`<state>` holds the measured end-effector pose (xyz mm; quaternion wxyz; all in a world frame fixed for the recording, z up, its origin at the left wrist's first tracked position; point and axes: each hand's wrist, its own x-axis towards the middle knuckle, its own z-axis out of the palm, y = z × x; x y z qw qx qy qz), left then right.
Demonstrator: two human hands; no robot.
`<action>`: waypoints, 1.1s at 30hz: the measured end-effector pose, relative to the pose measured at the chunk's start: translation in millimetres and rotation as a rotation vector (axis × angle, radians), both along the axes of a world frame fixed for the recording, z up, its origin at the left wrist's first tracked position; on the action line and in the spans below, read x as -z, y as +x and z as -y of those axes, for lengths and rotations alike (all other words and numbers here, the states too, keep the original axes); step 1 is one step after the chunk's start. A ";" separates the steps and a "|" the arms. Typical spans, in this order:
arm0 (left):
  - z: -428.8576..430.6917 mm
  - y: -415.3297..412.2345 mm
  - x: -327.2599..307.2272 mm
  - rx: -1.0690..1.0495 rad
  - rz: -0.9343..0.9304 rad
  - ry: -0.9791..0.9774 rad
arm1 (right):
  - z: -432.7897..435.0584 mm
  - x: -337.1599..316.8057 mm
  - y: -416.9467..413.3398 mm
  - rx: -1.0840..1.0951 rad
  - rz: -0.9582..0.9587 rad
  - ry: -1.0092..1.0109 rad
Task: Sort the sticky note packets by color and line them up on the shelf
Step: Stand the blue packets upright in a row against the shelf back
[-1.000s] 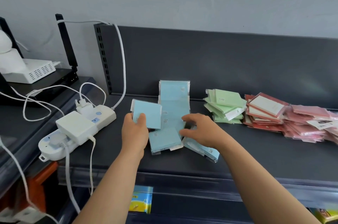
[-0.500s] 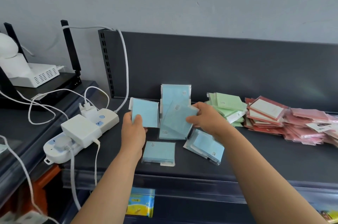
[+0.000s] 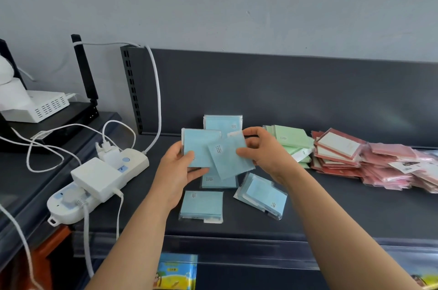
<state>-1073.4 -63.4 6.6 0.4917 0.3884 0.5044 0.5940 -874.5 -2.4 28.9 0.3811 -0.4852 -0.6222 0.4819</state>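
Observation:
My left hand [image 3: 176, 167] holds a blue sticky note packet [image 3: 198, 145] upright above the dark shelf [image 3: 331, 209]. My right hand [image 3: 265, 152] pinches a second blue packet [image 3: 228, 159], tilted and overlapping the first. Behind them a blue packet [image 3: 222, 122] leans on the shelf's back panel. Another lies flat near the front [image 3: 201, 204], and a small blue stack [image 3: 263, 195] lies to its right. Partly hidden under the held ones is one more blue packet [image 3: 218, 181]. A green pile [image 3: 291, 140] and a red and pink pile [image 3: 369, 161] lie further right.
A white power strip [image 3: 94, 183] with plugs and white cables [image 3: 156, 100] sits at the shelf's left end. A white device [image 3: 35, 104] and black antennas stand on the neighbouring shelf to the left. Colourful packages [image 3: 176, 270] show on the shelf below.
My right hand lifted a blue packet off the shelf and brought it up and left against the one in my left hand. One packet now lies uncovered near the front edge.

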 end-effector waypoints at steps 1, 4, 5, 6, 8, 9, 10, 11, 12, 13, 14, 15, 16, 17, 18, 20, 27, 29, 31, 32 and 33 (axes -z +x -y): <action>-0.5 0.9 -1.1 0.005 0.004 -0.011 | 0.4 -0.9 -1.8 0.020 0.001 0.033; -2.4 4.3 -3.9 0.034 -0.008 -0.026 | 2.9 -3.2 -9.8 0.047 0.010 0.129; -3.1 5.4 -4.4 0.052 -0.016 -0.023 | 3.6 -3.1 -13.3 0.047 0.020 0.154; -3.4 5.9 -4.5 0.078 -0.033 -0.013 | 3.7 -2.5 -16.9 0.045 0.028 0.175; -4.5 6.1 -4.3 0.124 -0.132 0.014 | 3.6 -1.6 -24.7 0.039 0.032 0.207; -5.8 5.4 -3.2 0.122 -0.203 0.023 | 3.5 -1.2 -28.5 0.025 0.028 0.223; -7.6 4.8 -1.9 0.099 -0.265 0.024 | 3.3 -0.8 -31.6 0.012 0.027 0.237; -8.8 3.9 -0.9 0.053 -0.299 0.028 | 3.1 -0.4 -33.3 0.008 0.035 0.250; -9.2 2.4 -0.2 -0.008 -0.298 0.039 | 2.6 0.0 -32.9 0.015 0.062 0.263; -9.3 0.2 0.6 -0.076 -0.272 0.049 | 1.0 1.0 -30.1 0.022 0.122 0.272; -9.7 -2.7 2.1 -0.138 -0.230 0.058 | -1.0 2.3 -25.9 0.011 0.225 0.272; -9.6 -5.6 3.5 -0.189 -0.199 0.063 | -2.6 4.3 -21.1 -0.029 0.360 0.253; -9.0 -8.0 5.0 -0.228 -0.184 0.063 | -3.2 7.3 -16.9 -0.092 0.492 0.209; -8.5 -9.3 6.0 -0.255 -0.180 0.062 | -2.8 10.3 -14.7 -0.157 0.598 0.153; -8.6 -9.9 7.2 -0.273 -0.175 0.061 | -2.1 13.5 -14.1 -0.207 0.678 0.103; -9.4 -9.2 9.6 -0.295 -0.173 0.066 | -0.3 17.2 -16.3 -0.246 0.793 0.071; -12.8 -10.5 14.3 -0.339 -0.208 0.052 | -2.1 11.5 -17.4 -0.220 0.925 0.052; -13.5 -9.4 14.9 -0.312 -0.217 0.039 | -2.1 13.4 -17.3 -0.207 0.829 0.059; -14.9 -8.1 15.8 -0.267 -0.237 0.017 | -2.2 13.7 -15.0 -0.194 0.689 0.085; -15.3 -7.3 15.5 -0.239 -0.248 0.004 | -2.3 13.1 -13.4 -0.184 0.606 0.098; -15.5 -6.4 15.1 -0.201 -0.257 -0.007 | -2.0 12.4 -12.0 -0.175 0.527 0.102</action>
